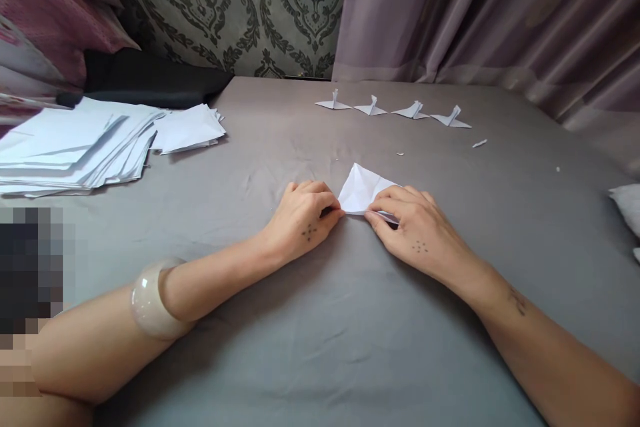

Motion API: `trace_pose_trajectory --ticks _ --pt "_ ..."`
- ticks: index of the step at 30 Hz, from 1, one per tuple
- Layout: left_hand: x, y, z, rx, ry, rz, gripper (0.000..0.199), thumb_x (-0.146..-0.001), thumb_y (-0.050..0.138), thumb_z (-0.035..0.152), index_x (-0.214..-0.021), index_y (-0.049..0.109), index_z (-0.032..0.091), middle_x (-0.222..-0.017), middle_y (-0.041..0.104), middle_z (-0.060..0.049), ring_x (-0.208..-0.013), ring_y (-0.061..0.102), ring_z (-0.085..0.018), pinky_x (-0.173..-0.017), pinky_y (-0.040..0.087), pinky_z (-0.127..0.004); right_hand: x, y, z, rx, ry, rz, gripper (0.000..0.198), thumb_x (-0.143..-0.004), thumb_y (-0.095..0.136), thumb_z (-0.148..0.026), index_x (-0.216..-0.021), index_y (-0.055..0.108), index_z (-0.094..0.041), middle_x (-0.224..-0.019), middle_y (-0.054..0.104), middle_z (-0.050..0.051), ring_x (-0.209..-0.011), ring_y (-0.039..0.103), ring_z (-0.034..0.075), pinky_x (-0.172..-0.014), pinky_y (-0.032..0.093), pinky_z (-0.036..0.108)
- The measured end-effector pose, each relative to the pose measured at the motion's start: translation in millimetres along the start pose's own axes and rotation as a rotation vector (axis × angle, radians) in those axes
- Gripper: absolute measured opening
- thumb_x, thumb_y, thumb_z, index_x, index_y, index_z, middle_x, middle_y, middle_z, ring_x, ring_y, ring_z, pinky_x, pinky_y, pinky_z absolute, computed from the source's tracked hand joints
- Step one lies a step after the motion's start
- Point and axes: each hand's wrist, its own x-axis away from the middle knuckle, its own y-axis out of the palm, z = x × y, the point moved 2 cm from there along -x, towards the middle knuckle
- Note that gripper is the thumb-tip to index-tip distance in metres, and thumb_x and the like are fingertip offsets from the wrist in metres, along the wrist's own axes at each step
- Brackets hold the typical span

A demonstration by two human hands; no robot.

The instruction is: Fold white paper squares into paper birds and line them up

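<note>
A small white sheet of paper (361, 191) with crease lines lies on the grey cloth between my two hands, one corner pointing away from me. My left hand (307, 217) pinches its left corner between thumb and fingers. At the near right edge, my right hand (415, 223) grips the paper with thumb below and fingers on top, hiding its right part. The near edge looks slightly lifted or folded beside the right thumb.
Several folded paper birds (373, 107) stand in a row at the back. A large paper stack (75, 147) and a smaller stack (189, 128) lie at left. A paper scrap (479, 143) rests at right. Dark fabric (155, 77) lies along the back left.
</note>
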Motion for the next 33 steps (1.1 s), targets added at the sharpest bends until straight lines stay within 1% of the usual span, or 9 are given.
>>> trace_pose_trajectory --ticks 4,7,10,16,20,22,25,29,33 --pt "0 2 0 0.054 -0.069 0.008 0.017 -0.088 0.053 0.025 -0.083 0.068 0.019 -0.094 0.064 -0.004 -0.086 0.057 -0.019 -0.081 0.039 -0.037 -5 5 0 -0.017 0.059 0.043 0.016 -0.084 0.055 -0.021 -0.075 0.068 -0.021 -0.091 0.069 0.002 -0.087 0.059 0.019 -0.077 0.038 0.034" --pt "0 4 0 0.096 -0.085 0.037 0.015 -0.087 0.054 0.025 -0.081 0.067 0.018 -0.092 0.061 -0.006 -0.085 0.054 -0.020 -0.078 0.043 -0.036 -9 8 -1 0.002 0.092 0.059 0.016 -0.082 0.055 -0.020 -0.072 0.067 -0.021 -0.088 0.069 0.002 -0.084 0.059 0.019 -0.077 0.039 0.034" --pt "-1 7 0 0.114 -0.087 0.071 0.014 -0.085 0.056 0.026 -0.078 0.064 0.017 -0.093 0.058 -0.007 -0.087 0.053 -0.020 -0.079 0.045 -0.035 -13 9 -3 0.033 0.130 0.060 0.014 -0.080 0.055 -0.021 -0.072 0.066 -0.021 -0.087 0.070 0.002 -0.082 0.058 0.020 -0.076 0.039 0.034" --pt "-1 6 0 0.131 -0.145 0.049 0.013 -0.084 0.058 0.024 -0.074 0.061 0.016 -0.096 0.056 -0.007 -0.092 0.051 -0.021 -0.082 0.045 -0.036 -18 6 -5 0.048 0.198 0.022 0.014 -0.079 0.054 -0.024 -0.073 0.067 -0.022 -0.087 0.070 0.002 -0.081 0.059 0.020 -0.068 0.039 0.031" --pt "-1 4 0 0.163 -0.197 0.034 0.008 -0.085 0.058 0.023 -0.080 0.058 0.016 -0.098 0.053 -0.008 -0.094 0.048 -0.022 -0.083 0.045 -0.037 -22 3 -2 0.020 0.248 -0.025 0.015 -0.077 0.055 -0.028 -0.076 0.069 -0.024 -0.089 0.070 0.001 -0.074 0.059 0.019 -0.064 0.038 0.030" --pt "-2 4 0 0.174 -0.226 0.018 0.005 -0.084 0.057 0.021 -0.084 0.057 0.016 -0.098 0.052 -0.008 -0.094 0.047 -0.022 -0.084 0.044 -0.037 -25 1 -1 -0.006 0.287 -0.064 0.016 -0.076 0.056 -0.031 -0.078 0.071 -0.026 -0.085 0.070 0.001 -0.071 0.058 0.019 -0.061 0.037 0.030" --pt "-5 3 -1 0.195 -0.266 -0.033 0.001 -0.083 0.057 0.016 -0.084 0.057 0.016 -0.097 0.051 -0.007 -0.096 0.047 -0.022 -0.085 0.043 -0.038 -31 -1 2 -0.031 0.344 -0.132 0.018 -0.073 0.057 -0.036 -0.077 0.072 -0.027 -0.072 0.066 0.001 -0.066 0.056 0.018 -0.058 0.036 0.028" --pt "-9 0 -2 0.229 -0.292 -0.075 0.008 -0.081 0.054 0.012 -0.083 0.059 0.017 -0.094 0.052 -0.006 -0.096 0.048 -0.023 -0.084 0.044 -0.038 -35 -3 5 -0.049 0.383 -0.186 0.019 -0.070 0.059 -0.039 -0.077 0.072 -0.027 -0.062 0.061 0.000 -0.062 0.053 0.017 -0.055 0.034 0.027" --pt "-10 0 -5 0.242 -0.270 -0.104 0.017 -0.080 0.051 0.008 -0.085 0.063 0.019 -0.092 0.056 -0.005 -0.096 0.049 -0.023 -0.084 0.044 -0.037 -36 -2 7 -0.074 0.400 -0.189 0.020 -0.069 0.060 -0.039 -0.078 0.073 -0.027 -0.056 0.056 -0.001 -0.057 0.050 0.015 -0.053 0.034 0.026"
